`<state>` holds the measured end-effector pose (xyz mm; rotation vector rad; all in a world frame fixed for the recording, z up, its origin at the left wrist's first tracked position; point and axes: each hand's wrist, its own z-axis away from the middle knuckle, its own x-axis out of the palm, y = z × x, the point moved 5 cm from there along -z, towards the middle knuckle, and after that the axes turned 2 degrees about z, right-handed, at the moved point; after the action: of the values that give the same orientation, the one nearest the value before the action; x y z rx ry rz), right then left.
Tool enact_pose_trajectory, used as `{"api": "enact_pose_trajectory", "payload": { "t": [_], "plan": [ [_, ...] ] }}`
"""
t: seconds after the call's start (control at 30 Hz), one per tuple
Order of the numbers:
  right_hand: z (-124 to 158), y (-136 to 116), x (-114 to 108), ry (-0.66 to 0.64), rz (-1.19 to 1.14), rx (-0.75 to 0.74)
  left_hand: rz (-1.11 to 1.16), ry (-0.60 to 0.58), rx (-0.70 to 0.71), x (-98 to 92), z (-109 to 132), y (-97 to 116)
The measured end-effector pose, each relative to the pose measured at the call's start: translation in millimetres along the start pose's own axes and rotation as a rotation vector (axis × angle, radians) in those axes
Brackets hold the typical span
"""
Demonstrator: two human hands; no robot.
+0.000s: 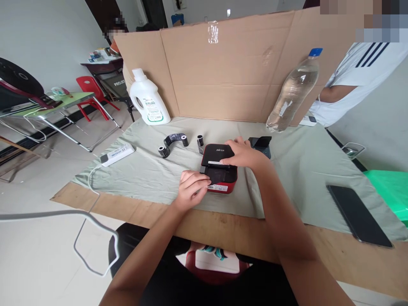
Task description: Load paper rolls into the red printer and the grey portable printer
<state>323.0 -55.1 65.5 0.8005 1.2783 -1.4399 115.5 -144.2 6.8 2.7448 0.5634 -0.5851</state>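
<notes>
A small black-and-red label printer (219, 158) sits on the cloth in front of me, with a dark opening across its front half. My right hand (244, 154) grips its black upper part, thumb along the front edge and fingers over the far right side. At the front left corner, my left hand (193, 189) is closed, fingertips pressed together against the dark part of the opening. What they pinch, if anything, I cannot make out. Left of the printer lies a dark ribbon on two spools (174, 140). Close behind it stands a smaller spool (200, 140).
A dark open case (261, 145) is right of the printer. A white power strip (117, 154) lies left, a black phone (359, 216) right. Behind stand a white jug (149, 100), a clear bottle (296, 91) and a cardboard wall (223, 72). A person in a white shirt (353, 80) is at right.
</notes>
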Motion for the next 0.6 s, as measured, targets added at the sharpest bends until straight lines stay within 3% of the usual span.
{"api": "enact_pose_trajectory", "payload": {
  "t": [0.2, 0.37, 0.47, 0.57, 0.6],
  "plan": [
    [-3, 8, 9, -0.188, -0.206, -0.003, 0.026, 0.011, -0.023, 0.0, -2, 3],
    [-5, 7, 12, -0.184, -0.263, -0.002, 0.092, 0.03, -0.199, 4.2, 4, -11],
    [1, 12, 21, -0.037, -0.397, -0.021, 0.271, 0.014, -0.451, 11.0, 12, -32],
    [24, 22, 45, 0.282, -0.672, -0.061, 0.453, -0.156, -0.677, 25.0, 22, -45],
    [34, 26, 61, 0.328, -0.789, -0.028, 0.492, -0.222, -0.733, 29.3, 25, -46]
  ]
}}
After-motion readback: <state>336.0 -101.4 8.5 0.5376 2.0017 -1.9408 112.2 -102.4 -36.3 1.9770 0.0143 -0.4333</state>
